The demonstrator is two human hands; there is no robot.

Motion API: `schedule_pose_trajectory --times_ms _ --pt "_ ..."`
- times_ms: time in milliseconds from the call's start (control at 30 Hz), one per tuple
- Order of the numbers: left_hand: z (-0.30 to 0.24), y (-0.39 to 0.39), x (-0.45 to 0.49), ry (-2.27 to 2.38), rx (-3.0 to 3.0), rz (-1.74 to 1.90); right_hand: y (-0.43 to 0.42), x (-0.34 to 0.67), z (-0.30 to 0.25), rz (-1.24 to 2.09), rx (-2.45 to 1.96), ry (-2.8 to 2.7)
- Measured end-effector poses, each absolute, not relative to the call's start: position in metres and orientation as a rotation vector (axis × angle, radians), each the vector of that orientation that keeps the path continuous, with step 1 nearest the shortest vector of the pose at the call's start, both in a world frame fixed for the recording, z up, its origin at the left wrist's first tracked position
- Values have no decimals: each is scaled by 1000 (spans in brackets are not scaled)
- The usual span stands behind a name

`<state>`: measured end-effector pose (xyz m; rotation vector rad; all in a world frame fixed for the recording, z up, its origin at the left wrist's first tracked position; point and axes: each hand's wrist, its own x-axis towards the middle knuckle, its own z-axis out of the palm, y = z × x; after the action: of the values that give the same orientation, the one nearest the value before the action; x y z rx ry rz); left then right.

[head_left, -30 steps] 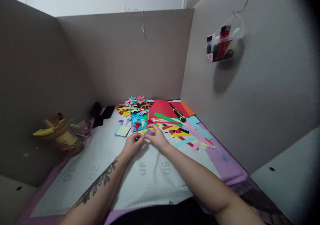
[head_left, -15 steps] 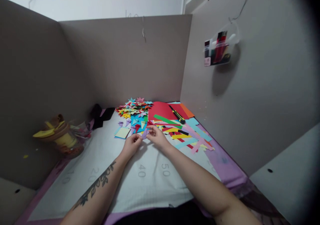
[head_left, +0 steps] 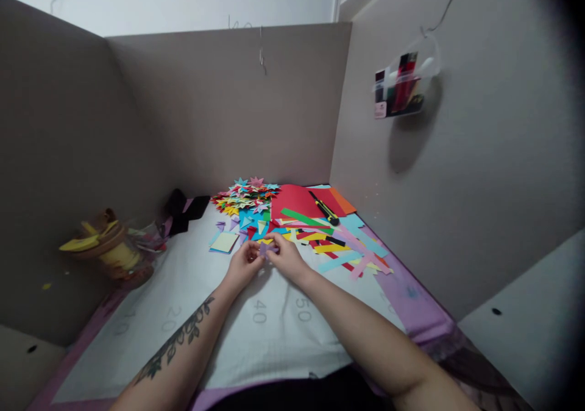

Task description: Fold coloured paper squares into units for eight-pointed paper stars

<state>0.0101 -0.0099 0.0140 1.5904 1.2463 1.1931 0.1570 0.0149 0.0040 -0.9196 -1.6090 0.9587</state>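
Note:
A small folded piece of purple paper (head_left: 267, 249) is pinched between both hands over the middle of the white sheet (head_left: 228, 338). My left hand (head_left: 245, 262) is closed on its left side, and my right hand (head_left: 286, 257) grips it from the right. Just beyond the hands lie small folded paper pieces in purple, red and blue, some on a blue paper (head_left: 247, 217). A stack of square papers (head_left: 223, 242), pale yellow on top, sits left of the hands. Behind them is a heap of colourful folded paper stars (head_left: 244, 198).
Coloured paper strips (head_left: 338, 249) spread to the right. A yellow-and-black box cutter (head_left: 325, 210) rests on red paper (head_left: 292, 201). At left stands a container with yellow items (head_left: 112, 249). A clear plastic holder (head_left: 402, 88) hangs on the right panel; grey panels (head_left: 228, 106) enclose the table.
My hands have come closer together, the left moving slightly right. The purple paper, earlier at the right fingertips, is now held between both hands.

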Motion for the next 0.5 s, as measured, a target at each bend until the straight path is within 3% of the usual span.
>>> schedule_pose_trajectory --times_ms 500 --pt "15 -11 8 1287 1564 1236 18 153 2 1233 -886 -1406"
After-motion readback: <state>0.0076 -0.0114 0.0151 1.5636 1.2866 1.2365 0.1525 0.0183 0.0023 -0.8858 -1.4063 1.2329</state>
